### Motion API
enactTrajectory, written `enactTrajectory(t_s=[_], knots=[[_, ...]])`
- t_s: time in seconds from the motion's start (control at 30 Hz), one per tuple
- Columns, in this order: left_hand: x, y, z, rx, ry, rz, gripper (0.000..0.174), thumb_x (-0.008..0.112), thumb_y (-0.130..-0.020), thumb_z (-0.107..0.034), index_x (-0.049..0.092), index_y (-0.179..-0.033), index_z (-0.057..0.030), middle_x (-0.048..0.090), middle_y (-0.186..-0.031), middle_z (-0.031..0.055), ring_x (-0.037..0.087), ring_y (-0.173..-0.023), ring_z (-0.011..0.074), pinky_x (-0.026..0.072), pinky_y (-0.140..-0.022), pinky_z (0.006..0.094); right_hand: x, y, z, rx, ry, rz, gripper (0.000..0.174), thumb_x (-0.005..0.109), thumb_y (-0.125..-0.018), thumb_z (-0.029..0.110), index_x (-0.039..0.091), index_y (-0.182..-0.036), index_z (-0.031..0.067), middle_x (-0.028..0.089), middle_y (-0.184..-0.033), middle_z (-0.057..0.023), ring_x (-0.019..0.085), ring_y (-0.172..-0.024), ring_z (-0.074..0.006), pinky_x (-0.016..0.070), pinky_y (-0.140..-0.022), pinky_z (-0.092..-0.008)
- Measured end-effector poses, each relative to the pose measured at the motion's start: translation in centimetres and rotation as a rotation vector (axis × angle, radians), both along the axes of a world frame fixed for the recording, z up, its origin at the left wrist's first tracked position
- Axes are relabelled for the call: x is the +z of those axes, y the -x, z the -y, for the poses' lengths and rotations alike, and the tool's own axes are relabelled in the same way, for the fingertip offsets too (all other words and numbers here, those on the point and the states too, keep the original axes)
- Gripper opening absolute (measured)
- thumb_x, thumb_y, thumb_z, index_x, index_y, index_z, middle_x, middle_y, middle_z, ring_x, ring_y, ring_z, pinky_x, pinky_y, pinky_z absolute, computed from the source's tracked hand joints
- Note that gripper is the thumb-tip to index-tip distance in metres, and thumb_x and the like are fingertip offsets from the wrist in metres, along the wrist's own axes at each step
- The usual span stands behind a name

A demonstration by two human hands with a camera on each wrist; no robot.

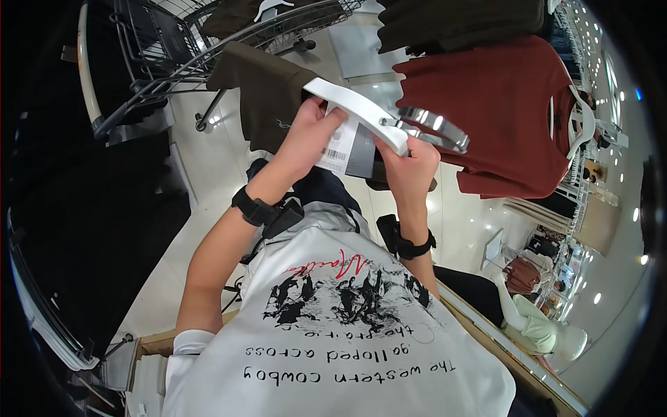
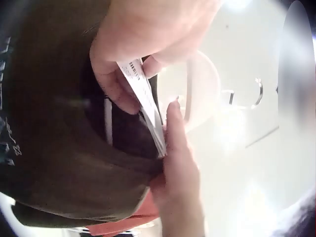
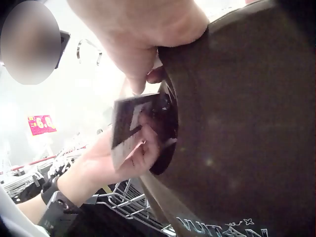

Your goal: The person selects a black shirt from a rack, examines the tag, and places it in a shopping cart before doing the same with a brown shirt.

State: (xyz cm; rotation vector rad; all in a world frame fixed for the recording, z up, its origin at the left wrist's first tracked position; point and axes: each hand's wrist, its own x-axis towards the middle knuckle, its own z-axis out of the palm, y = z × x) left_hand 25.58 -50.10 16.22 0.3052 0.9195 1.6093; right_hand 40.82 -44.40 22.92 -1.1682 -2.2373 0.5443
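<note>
A dark brown shirt with light lettering on its front hangs from a white hanger with a metal hook. Inside the neckline, my left hand pinches a paper tag with a barcode. My right hand grips the other end of the hanger, by the shirt's shoulder. The left wrist view has the tag almost edge-on between both hands. In the right wrist view, my left hand holds the tag at the dark neck opening.
A red-brown shirt hangs on the right, near more dark garments on a rack. To the upper left stands a wire cart. Black clothing fills the left side. A mannequin in a pale top is at lower right.
</note>
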Motion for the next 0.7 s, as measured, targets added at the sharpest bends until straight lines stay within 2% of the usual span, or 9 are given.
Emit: enactTrajectory(t_s=[0.03, 0.1, 0.13, 0.23, 0.43, 0.47, 0.57, 0.63, 0.7], knots=[[0.5, -0.1, 0.2, -0.038, 0.018, 0.181, 0.030, 0.059, -0.095, -0.014, 0.054, -0.122, 0.0006, 0.065, -0.105, 0.0086, 0.066, -0.089, 0.0156, 0.0537, -0.076, 0.0285, -0.1, -0.6, 0.1, -0.019, 0.014, 0.014, 0.022, 0.082, -0.069, 0.011, 0.069, -0.082, -0.0017, 0.064, -0.074, -0.0093, 0.060, -0.063, -0.0214, 0.0451, -0.056, -0.0309], [1.0, -0.5, 1.0, -0.143, 0.082, 0.208, 0.032, 0.055, -0.093, -0.008, 0.052, -0.125, -0.0007, 0.064, -0.107, 0.0096, 0.067, -0.091, 0.0146, 0.0548, -0.077, 0.0275, -0.3, -2.3, 0.0, -0.057, 0.041, 0.040, 0.022, 0.079, -0.077, 0.010, 0.071, -0.091, -0.0040, 0.069, -0.081, -0.0097, 0.062, -0.069, -0.0131, 0.0459, -0.059, -0.0272], [0.9, -0.9, 1.3, -0.185, 0.082, 0.213, 0.034, 0.054, -0.093, -0.006, 0.051, -0.126, 0.0005, 0.064, -0.109, 0.0105, 0.067, -0.093, 0.0152, 0.0548, -0.078, 0.0276, 0.0, -2.9, 0.2, -0.055, 0.069, 0.028, 0.023, 0.078, -0.078, 0.010, 0.071, -0.095, -0.0038, 0.069, -0.082, -0.0090, 0.062, -0.070, -0.0128, 0.0474, -0.063, -0.0265], [0.2, -2.4, 1.8, -0.289, 0.038, 0.210, 0.039, 0.052, -0.088, 0.000, 0.051, -0.126, -0.0003, 0.060, -0.113, 0.0094, 0.064, -0.098, 0.0158, 0.0533, -0.083, 0.0284, -0.1, -4.9, 0.4, -0.065, 0.064, -0.116, 0.022, 0.081, -0.072, 0.012, 0.069, -0.083, -0.0033, 0.063, -0.072, -0.0121, 0.060, -0.061, -0.0251, 0.0452, -0.057, -0.0332], [0.3, -9.0, 3.2, -0.291, 0.033, 0.071, 0.045, 0.048, -0.078, 0.005, 0.055, -0.122, -0.0019, 0.059, -0.109, 0.0070, 0.059, -0.100, 0.0156, 0.0483, -0.089, 0.0299, -0.4, -12.1, 1.0, -0.082, 0.082, -0.141, 0.021, 0.080, -0.073, 0.011, 0.068, -0.084, -0.0035, 0.063, -0.072, -0.0123, 0.059, -0.062, -0.0256, 0.0452, -0.058, -0.0326], [0.3, -10.4, 3.3, -0.310, 0.111, 0.083, 0.043, 0.047, -0.077, 0.002, 0.055, -0.119, -0.0026, 0.059, -0.109, 0.0069, 0.059, -0.100, 0.0160, 0.0473, -0.089, 0.0285, -0.6, -13.4, 1.3, -0.104, 0.087, -0.149, 0.021, 0.080, -0.073, 0.011, 0.068, -0.084, -0.0033, 0.063, -0.073, -0.0123, 0.059, -0.062, -0.0258, 0.0454, -0.058, -0.0325], [-1.8, -13.5, 4.1, -0.424, 0.067, 0.342, 0.022, 0.047, -0.085, -0.024, 0.054, -0.095, -0.0060, 0.050, -0.084, 0.0025, 0.046, -0.069, 0.0127, 0.0399, -0.062, 0.0283, -1.1, -16.9, 2.1, -0.158, 0.080, -0.148, 0.022, 0.080, -0.073, 0.012, 0.069, -0.085, -0.0027, 0.063, -0.074, -0.0150, 0.060, -0.064, -0.0290, 0.0468, -0.060, -0.0328], [-1.1, -15.6, 4.5, -0.431, 0.080, 0.585, 0.040, 0.046, -0.093, -0.045, 0.047, -0.083, -0.0068, 0.039, -0.075, 0.0026, 0.037, -0.057, 0.0132, 0.0329, -0.052, 0.0279, -2.0, -18.8, 2.7, -0.172, 0.106, -0.227, 0.023, 0.080, -0.073, 0.014, 0.069, -0.084, -0.0033, 0.062, -0.072, -0.0156, 0.058, -0.061, -0.0290, 0.0458, -0.059, -0.0334], [-1.8, -17.4, 5.0, -0.463, -0.050, 0.818, 0.040, 0.046, -0.094, -0.046, 0.043, -0.081, -0.0085, 0.037, -0.075, 0.0026, 0.037, -0.058, 0.0133, 0.0331, -0.053, 0.0282, -2.5, -20.3, 3.3, -0.185, 0.156, -0.231, 0.025, 0.080, -0.073, 0.016, 0.068, -0.082, -0.0038, 0.061, -0.070, -0.0141, 0.055, -0.057, -0.0270, 0.0437, -0.056, -0.0332]])
